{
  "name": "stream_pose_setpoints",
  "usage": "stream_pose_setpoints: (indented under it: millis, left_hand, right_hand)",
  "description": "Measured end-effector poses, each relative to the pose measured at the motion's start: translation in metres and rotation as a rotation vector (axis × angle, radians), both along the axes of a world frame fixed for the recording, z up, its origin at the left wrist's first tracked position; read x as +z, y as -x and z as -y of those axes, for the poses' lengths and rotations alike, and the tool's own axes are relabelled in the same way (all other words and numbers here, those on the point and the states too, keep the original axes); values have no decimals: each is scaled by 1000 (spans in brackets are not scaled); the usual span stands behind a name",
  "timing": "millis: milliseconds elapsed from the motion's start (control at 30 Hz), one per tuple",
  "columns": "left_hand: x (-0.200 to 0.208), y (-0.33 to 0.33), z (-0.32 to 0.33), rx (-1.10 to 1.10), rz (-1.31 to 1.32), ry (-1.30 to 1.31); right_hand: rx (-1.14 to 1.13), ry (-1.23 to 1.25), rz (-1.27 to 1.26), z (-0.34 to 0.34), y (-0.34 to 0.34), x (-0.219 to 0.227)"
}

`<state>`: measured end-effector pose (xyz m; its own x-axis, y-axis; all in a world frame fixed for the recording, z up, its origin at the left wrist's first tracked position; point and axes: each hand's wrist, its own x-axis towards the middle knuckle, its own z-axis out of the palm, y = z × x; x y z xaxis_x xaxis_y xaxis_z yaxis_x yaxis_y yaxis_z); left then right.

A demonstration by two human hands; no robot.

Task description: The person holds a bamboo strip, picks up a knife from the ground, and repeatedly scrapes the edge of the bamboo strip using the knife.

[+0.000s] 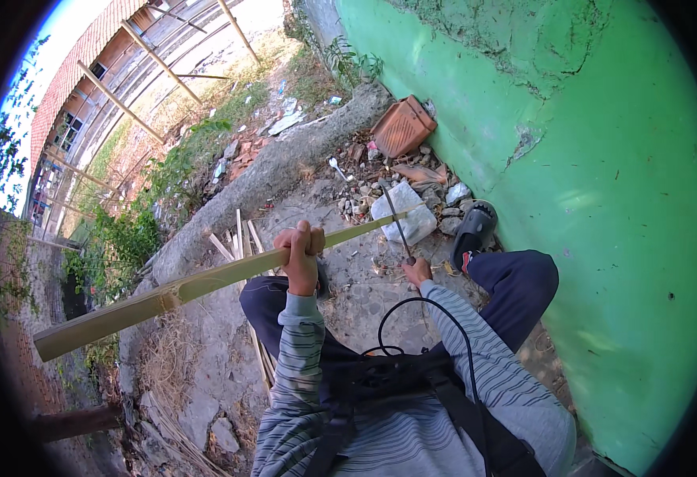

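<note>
A long split bamboo strip slants across the view, its wide end at lower left and its thin end at upper right. My left hand is closed round it near the middle. Low by my right knee, my right hand grips the handle of a long thin-bladed knife. The blade crosses the strip near its far end, over a pale, whitish block on the ground. Whether blade and strip touch I cannot tell.
A green wall rises close on my right. Ahead lie rubble and an orange-brown clay piece. More thin strips lie beside my left leg. A rough concrete ridge runs along the left. A black cable loops over my lap.
</note>
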<state>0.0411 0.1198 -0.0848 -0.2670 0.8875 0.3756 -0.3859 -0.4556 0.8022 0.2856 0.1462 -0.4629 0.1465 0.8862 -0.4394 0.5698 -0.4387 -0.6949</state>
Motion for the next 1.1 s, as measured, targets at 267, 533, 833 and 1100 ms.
stream_pose_setpoints:
  millis: [267,533,833,1100]
  left_hand:
    - [4,8,7,38,-39,3]
    - [3,6,5,36,-47,-9]
    - [6,-7,-3,-4,-19,-2]
    - [4,7,3,40,-45,0]
  right_hand:
    - [172,-254,-42,10,18,45]
    - [99,335,2,-4,-38,-9]
    - [-131,419,-743,8,-29,-8]
    - [115,-164,114,13,-5,37]
